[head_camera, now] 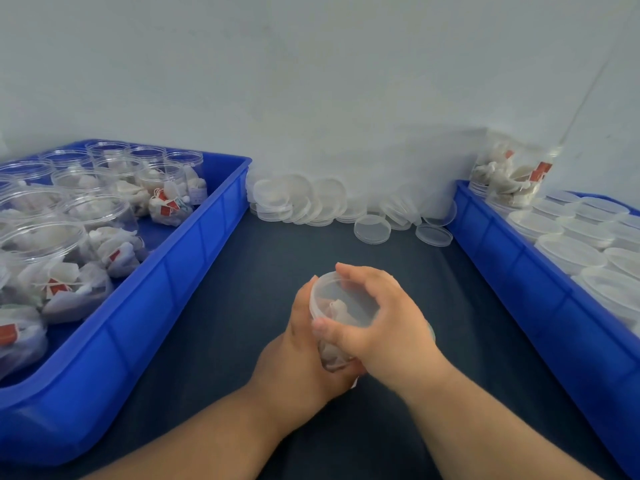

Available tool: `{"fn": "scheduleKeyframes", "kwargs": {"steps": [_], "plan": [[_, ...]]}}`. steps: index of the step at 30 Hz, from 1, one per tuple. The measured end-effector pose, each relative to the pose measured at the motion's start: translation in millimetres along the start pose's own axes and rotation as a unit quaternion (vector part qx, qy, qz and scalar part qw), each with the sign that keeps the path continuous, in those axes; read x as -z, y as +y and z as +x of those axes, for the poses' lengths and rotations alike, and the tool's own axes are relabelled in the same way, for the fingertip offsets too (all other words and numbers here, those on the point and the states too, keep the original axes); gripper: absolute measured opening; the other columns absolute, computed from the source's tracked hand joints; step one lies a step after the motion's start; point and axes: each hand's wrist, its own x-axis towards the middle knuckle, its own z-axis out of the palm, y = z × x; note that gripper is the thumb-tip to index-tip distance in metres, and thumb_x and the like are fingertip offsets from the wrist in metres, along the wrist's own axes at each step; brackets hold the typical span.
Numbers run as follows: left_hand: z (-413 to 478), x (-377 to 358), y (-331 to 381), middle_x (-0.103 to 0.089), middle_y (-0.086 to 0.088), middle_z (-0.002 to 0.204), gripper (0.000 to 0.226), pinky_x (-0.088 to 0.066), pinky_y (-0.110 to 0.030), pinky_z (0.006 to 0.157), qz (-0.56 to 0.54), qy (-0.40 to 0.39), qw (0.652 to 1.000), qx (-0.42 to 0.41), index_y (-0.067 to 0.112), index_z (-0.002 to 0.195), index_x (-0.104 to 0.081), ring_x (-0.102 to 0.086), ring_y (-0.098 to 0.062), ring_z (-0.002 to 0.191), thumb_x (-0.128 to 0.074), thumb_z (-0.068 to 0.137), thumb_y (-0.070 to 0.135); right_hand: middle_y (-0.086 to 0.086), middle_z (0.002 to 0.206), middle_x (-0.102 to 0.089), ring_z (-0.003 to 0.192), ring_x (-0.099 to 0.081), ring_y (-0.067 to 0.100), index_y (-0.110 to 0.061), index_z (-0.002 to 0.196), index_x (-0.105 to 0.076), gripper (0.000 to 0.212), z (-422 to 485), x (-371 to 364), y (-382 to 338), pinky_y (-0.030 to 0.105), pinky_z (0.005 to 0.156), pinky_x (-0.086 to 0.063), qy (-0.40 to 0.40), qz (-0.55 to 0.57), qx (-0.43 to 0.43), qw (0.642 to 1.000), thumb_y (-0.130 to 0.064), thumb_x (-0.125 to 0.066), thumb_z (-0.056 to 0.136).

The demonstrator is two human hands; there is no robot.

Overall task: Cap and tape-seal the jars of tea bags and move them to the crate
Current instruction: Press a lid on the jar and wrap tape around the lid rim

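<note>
Far left of the jar [330,355], a blue left crate [173,289] holds open jars [69,237] filled with tea bags, none of them capped. Behind the jar, against the wall, loose lids [311,202] lie in an overlapping heap, and two lie flat a little apart from it to the right. The jar itself is at centre, over the dark table [225,341], tilted with its mouth toward the wall. The left hand [304,348] grasps the jar body from the left side, fingers curled round its clear wall. A clear lid [346,299] sits over the jar mouth; whether it is fully seated cannot be told. The right hand [384,323] grasps this lid from above and from the right, fingers arched over the far rim and the thumb pressed to the near rim. The jar thus lies between both palms, its lower part covered by them. Right of the jar, a blue right crate [519,289] contains capped jars [571,251] standing in close rows. One further jar of tea bags, the tilted jar [512,174], rests on top at that crate's far corner.
</note>
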Motion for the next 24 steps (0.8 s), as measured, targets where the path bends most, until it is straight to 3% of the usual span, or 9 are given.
{"fn": "scheduleKeyframes", "kwargs": {"steps": [4, 6, 8, 10, 12, 15, 18, 20, 24], "plan": [[0.8, 1.5, -3.6, -0.053, 0.034, 0.124, 0.105, -0.059, -0.035, 0.081, 0.010, 0.011, 1.000, -0.004, 0.053, 0.142, -0.015, -0.066, 0.007, 0.095, -0.084, 0.062, 0.052, -0.039, 0.123, -0.045, 0.119, -0.042, -0.017, -0.065, 0.141, -0.017, 0.107, -7.4, -4.6, -3.8, 0.013, 0.096, -0.044, 0.001, 0.050, -0.038, 0.998, -0.084, -0.068, 0.048], [0.8, 4.4, -5.0, -0.049, 0.042, 0.125, 0.110, -0.058, -0.028, 0.083, 0.009, 0.032, 0.999, 0.001, 0.059, 0.140, -0.014, -0.065, 0.009, 0.098, -0.086, 0.057, 0.058, -0.042, 0.128, -0.046, 0.123, -0.046, -0.014, -0.077, 0.132, 0.007, 0.096, -4.8, 10.9, 1.5, 0.014, 0.096, -0.045, -0.022, 0.116, -0.065, 0.991, -0.094, -0.051, 0.058], [1.3, 6.4, -5.6, -0.043, 0.046, 0.126, 0.111, -0.055, -0.025, 0.088, 0.007, 0.045, 0.999, 0.006, 0.063, 0.137, -0.014, -0.062, 0.011, 0.103, -0.087, 0.054, 0.062, -0.038, 0.129, -0.051, 0.121, -0.053, -0.003, -0.077, 0.132, 0.000, 0.069, 0.6, 36.0, 16.5, 0.023, 0.097, -0.048, 0.002, 0.109, -0.091, 0.990, -0.084, -0.041, 0.077], [1.8, 6.2, -6.6, -0.044, 0.044, 0.128, 0.113, -0.054, -0.026, 0.093, -0.002, 0.042, 0.999, 0.019, 0.062, 0.140, -0.014, -0.061, 0.009, 0.108, -0.086, 0.053, 0.062, -0.033, 0.128, -0.052, 0.114, -0.058, 0.001, -0.060, 0.144, -0.021, 0.057, 4.1, 57.8, 35.6, 0.021, 0.091, -0.049, -0.040, -0.105, -0.091, 0.989, -0.059, -0.047, 0.094], [3.1, 5.3, -8.2, -0.047, 0.036, 0.131, 0.115, -0.053, -0.027, 0.096, -0.015, 0.053, 0.998, 0.024, 0.059, 0.143, -0.015, -0.060, 0.006, 0.112, -0.087, 0.054, 0.059, -0.021, 0.129, -0.054, 0.118, -0.054, 0.004, -0.044, 0.139, -0.046, 0.048, 2.4, 66.0, 50.9, 0.023, 0.095, -0.043, -0.125, -0.317, -0.108, 0.934, -0.050, -0.057, 0.092], [5.9, 2.5, -12.0, -0.035, 0.021, 0.142, 0.120, -0.039, -0.007, 0.094, -0.013, 0.090, 0.996, 0.018, 0.052, 0.150, -0.014, -0.048, 0.006, 0.120, -0.092, 0.059, 0.050, -0.015, 0.116, -0.059, 0.111, -0.055, 0.010, -0.036, 0.120, -0.061, 0.033, -8.0, 56.2, 62.9, 0.028, 0.095, -0.045, -0.190, -0.391, -0.093, 0.896, -0.050, -0.060, 0.090], [5.8, 0.3, -13.7, -0.015, 0.030, 0.139, 0.129, -0.020, 0.008, 0.092, -0.010, 0.099, 0.995, 0.002, 0.060, 0.145, 0.001, -0.030, 0.018, 0.125, -0.095, 0.061, 0.041, -0.013, 0.098, -0.059, 0.096, -0.055, 0.012, -0.032, 0.103, -0.065, 0.019, -11.4, 46.0, 62.4, 0.028, 0.083, -0.047, -0.158, -0.446, -0.062, 0.879, -0.044, -0.052, 0.097], [5.4, 2.2, -11.2, -0.011, 0.019, 0.146, 0.129, -0.015, 0.001, 0.105, 0.020, 0.127, 0.991, -0.035, 0.053, 0.145, -0.001, -0.023, 0.013, 0.136, -0.096, 0.060, 0.036, -0.010, 0.085, -0.057, 0.079, -0.057, 0.008, -0.029, 0.087, -0.061, 0.020, -12.8, 45.1, 56.3, 0.025, 0.069, -0.047, -0.087, -0.413, -0.087, 0.902, -0.041, -0.050, 0.098], [1.5, 7.3, 0.1, -0.030, -0.003, 0.148, 0.100, -0.030, -0.049, 0.114, 0.107, 0.255, 0.942, -0.188, 0.016, 0.149, -0.029, -0.027, -0.018, 0.142, -0.078, 0.071, 0.056, -0.018, 0.080, -0.050, 0.076, -0.055, 0.002, -0.038, 0.081, -0.051, 0.013, -29.4, 47.1, 23.7, 0.015, 0.052, -0.036, 0.091, -0.283, -0.020, 0.955, -0.047, -0.050, 0.090]]}}
